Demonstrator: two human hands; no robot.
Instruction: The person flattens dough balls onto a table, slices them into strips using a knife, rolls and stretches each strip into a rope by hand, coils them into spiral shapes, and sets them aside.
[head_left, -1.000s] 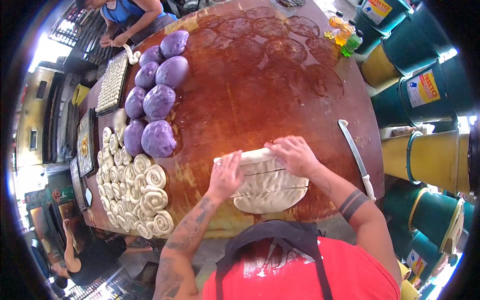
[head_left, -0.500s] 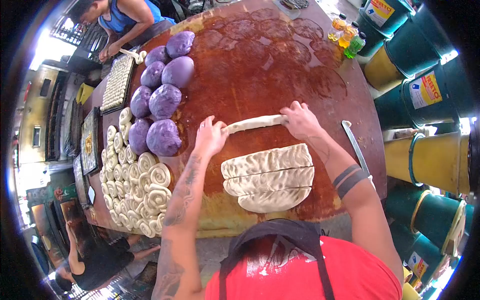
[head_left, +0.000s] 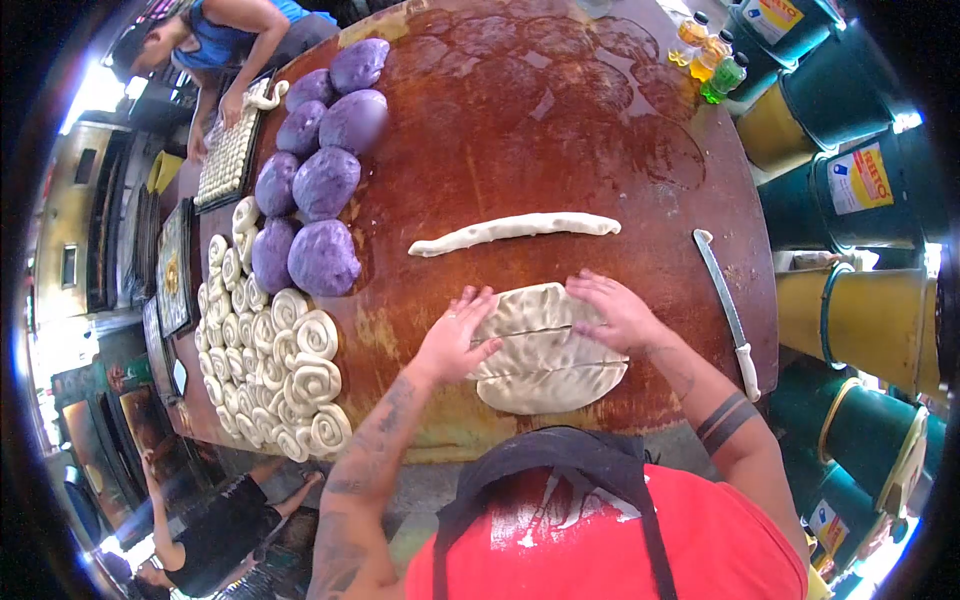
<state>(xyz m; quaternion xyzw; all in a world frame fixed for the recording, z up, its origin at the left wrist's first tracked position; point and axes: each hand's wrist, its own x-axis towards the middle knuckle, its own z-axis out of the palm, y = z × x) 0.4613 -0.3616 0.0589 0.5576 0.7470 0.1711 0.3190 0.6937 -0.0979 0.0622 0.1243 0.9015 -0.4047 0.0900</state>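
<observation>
Flat on the table lies a slab of pale dough (head_left: 550,385), cut across into 3 strips. My left hand (head_left: 455,337) rests at the slab's left end, fingers spread. At the right end my right hand (head_left: 613,315) lies over the top strips, its fingers stretched out. Neither hand is closed round the dough. Beyond them a long, slightly bowed dough rope (head_left: 515,230) lies by itself, touched by neither hand. To the right is a long serrated knife (head_left: 722,290) with a white handle.
Coiled dough rolls (head_left: 270,355) crowd the left side, with purple dough balls (head_left: 325,258) behind them. A co-worker's arm (head_left: 245,75) reaches over a tray of small dough pieces (head_left: 228,158). Bottles (head_left: 708,58) stand far right; large bins (head_left: 850,320) line the right edge.
Both hands have let go of the dough rope and come back toward me onto the slab. The rope now lies on the table. The co-worker has leaned over the tray.
</observation>
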